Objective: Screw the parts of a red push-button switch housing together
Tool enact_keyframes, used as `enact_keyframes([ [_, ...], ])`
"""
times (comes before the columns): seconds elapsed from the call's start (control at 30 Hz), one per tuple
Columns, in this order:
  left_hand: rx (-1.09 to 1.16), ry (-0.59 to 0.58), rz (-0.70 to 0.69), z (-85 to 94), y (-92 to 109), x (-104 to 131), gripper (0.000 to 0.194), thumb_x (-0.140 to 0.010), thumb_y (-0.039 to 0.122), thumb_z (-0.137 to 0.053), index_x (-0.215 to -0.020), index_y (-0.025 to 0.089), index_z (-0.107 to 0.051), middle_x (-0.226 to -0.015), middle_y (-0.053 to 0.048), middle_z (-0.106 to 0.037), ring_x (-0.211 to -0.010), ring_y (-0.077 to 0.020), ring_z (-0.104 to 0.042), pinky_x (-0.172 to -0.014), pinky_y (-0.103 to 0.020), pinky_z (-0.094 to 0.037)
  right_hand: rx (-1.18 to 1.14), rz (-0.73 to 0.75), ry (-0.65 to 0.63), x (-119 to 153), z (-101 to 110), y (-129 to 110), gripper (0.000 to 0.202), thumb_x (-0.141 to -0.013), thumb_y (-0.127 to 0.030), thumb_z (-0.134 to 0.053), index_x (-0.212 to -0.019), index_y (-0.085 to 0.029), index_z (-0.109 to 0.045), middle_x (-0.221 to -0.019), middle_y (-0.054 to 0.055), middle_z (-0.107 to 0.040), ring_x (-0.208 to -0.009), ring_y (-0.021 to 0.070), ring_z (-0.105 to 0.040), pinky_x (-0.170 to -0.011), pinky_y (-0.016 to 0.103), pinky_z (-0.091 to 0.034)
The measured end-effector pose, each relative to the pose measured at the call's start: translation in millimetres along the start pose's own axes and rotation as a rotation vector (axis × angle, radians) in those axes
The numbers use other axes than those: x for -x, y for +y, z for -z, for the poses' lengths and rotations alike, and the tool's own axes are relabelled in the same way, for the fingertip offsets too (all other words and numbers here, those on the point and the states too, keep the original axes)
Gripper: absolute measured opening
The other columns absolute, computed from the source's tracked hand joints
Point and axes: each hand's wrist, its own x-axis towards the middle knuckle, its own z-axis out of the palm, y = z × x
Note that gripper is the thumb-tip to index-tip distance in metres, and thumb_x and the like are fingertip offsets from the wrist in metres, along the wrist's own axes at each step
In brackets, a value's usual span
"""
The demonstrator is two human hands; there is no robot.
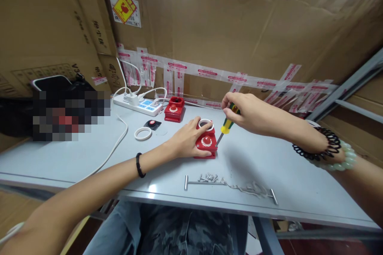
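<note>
My left hand (188,139) is closed over a red device box (206,152) on the table, fingers on its top and thumb along its near side. The box has a red domed button (206,140), and a white ring (206,121) sits at its far end. In my right hand (243,111) is a screwdriver (225,127) with a green and yellow handle. It slants down, its tip at the box's right side close to a corner screw. Whether the tip sits in the screw I cannot tell.
A second red box (174,108) stands behind, near a white power strip (137,104). A loose white ring (143,133) and a small black piece (152,124) lie left. Several screws (211,177) and a metal rod with T-shaped ends (186,182) lie near the front edge. Cardboard (194,19) walls the back.
</note>
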Motion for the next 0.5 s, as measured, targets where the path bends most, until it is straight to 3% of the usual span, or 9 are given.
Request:
enact_keyframes([
  [0.1,0.002,-0.001,-0.001,0.0,-0.5,0.2,0.092,-0.068,0.066,-0.063,-0.141,0.020,-0.032,-0.122,-0.014,-0.037,-0.106,-0.0313,-0.048,-0.094,-0.046,-0.043,-0.034,0.052,-0.030,0.4,0.6,0.4,0.019,-0.076,-0.025,-0.052,-0.094,-0.020,-0.055,-0.094,0.005,-0.064,-0.078,0.0180,-0.057,-0.065,0.028,-0.041],
  [0.23,0.014,0.008,-0.002,-0.2,-0.6,0.3,0.091,-0.068,0.066,-0.063,-0.141,0.022,-0.031,-0.122,-0.013,-0.037,-0.107,-0.0313,-0.048,-0.094,-0.047,-0.043,0.028,-0.039,0.005,0.1,0.7,-3.7,0.019,-0.083,-0.034,-0.047,-0.087,-0.018,-0.057,-0.082,0.007,-0.065,-0.072,0.0198,-0.058,-0.062,0.030,-0.040],
  [0.3,0.011,0.007,0.000,-0.1,-0.2,0.2,0.091,-0.068,0.065,-0.063,-0.141,0.022,-0.031,-0.123,-0.013,-0.036,-0.108,-0.0317,-0.048,-0.094,-0.047,-0.043,0.038,-0.063,0.023,-0.2,0.9,-4.7,0.018,-0.085,-0.031,-0.043,-0.087,-0.018,-0.056,-0.080,0.007,-0.065,-0.071,0.0195,-0.057,-0.061,0.030,-0.039],
  [0.4,0.000,-0.003,0.003,0.2,0.3,-0.1,0.092,-0.068,0.065,-0.063,-0.141,0.021,-0.031,-0.123,-0.014,-0.036,-0.108,-0.0317,-0.048,-0.094,-0.046,-0.043,0.010,-0.006,0.009,-0.3,2.0,-3.7,0.019,-0.077,-0.024,-0.051,-0.095,-0.019,-0.054,-0.088,0.006,-0.065,-0.075,0.0183,-0.057,-0.062,0.029,-0.039],
  [0.5,0.002,-0.003,0.003,0.5,0.4,-0.1,0.092,-0.068,0.065,-0.063,-0.141,0.020,-0.031,-0.122,-0.014,-0.037,-0.107,-0.0315,-0.049,-0.094,-0.046,-0.044,0.015,-0.007,-0.012,-0.2,2.7,-2.8,0.016,-0.077,-0.031,-0.053,-0.089,-0.019,-0.056,-0.086,0.006,-0.065,-0.074,0.0186,-0.057,-0.063,0.029,-0.039],
])
